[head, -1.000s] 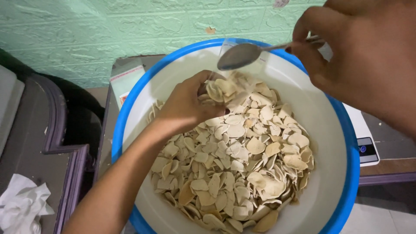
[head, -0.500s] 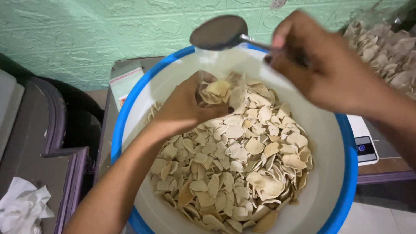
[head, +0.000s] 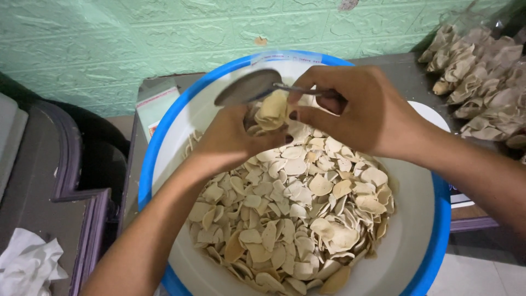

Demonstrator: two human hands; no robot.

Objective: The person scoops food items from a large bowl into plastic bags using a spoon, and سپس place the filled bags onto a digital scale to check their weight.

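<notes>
Two hands over the basin [head: 164,137]: left hand [head: 233,140] pinches the clear bag [head: 271,109], right hand [head: 356,112] grips the spoon [head: 246,87]; bag mouth best held wide under the spoon

We cannot see the bottom of the big bowl [head: 164,129], because the picture's lower edge cuts it off at six o'clock. The chips [head: 296,208] hide the bowl's floor. Our left hand [head: 233,140] covers most of the small clear bag [head: 274,109], so we cannot tell how full it is. Our right hand [head: 361,112] hides the spoon [head: 246,87] handle's end. The bags of chips [head: 482,82] at two o'clock run off the edge. The white cloth [head: 27,266] at eight o'clock is cut off too.
</notes>
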